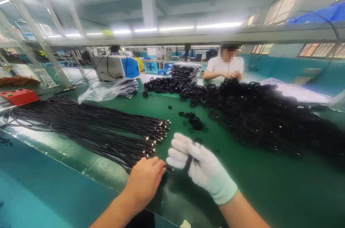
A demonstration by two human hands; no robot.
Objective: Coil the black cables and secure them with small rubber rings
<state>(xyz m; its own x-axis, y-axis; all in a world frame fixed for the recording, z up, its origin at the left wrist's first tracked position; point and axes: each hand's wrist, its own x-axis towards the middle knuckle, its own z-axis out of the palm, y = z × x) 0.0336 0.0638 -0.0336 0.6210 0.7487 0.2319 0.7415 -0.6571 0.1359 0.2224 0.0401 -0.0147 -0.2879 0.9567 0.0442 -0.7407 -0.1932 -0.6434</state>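
My left hand (147, 177) is bare, its fingers closed around the end of a black cable, and the cable's plug (170, 168) pokes out past the fingertips. It rests at the near ends of a long bundle of black cables (107, 127) with shiny plugs. My right hand (199, 163) wears a white glove and is just right of that plug. Between its thumb and fingers is a dark band (189, 162); its exact kind is unclear. Beyond the glove lie several small black rings (197, 122) on the green tabletop (229, 185).
A large heap of coiled black cables (264, 120) covers the right side. At the back are a stack of bagged cables (185, 71), a clear plastic bag (107, 89) and a blue-and-white machine (117, 67). A red box (20, 97) sits far left. A person (225, 66) works across the table.
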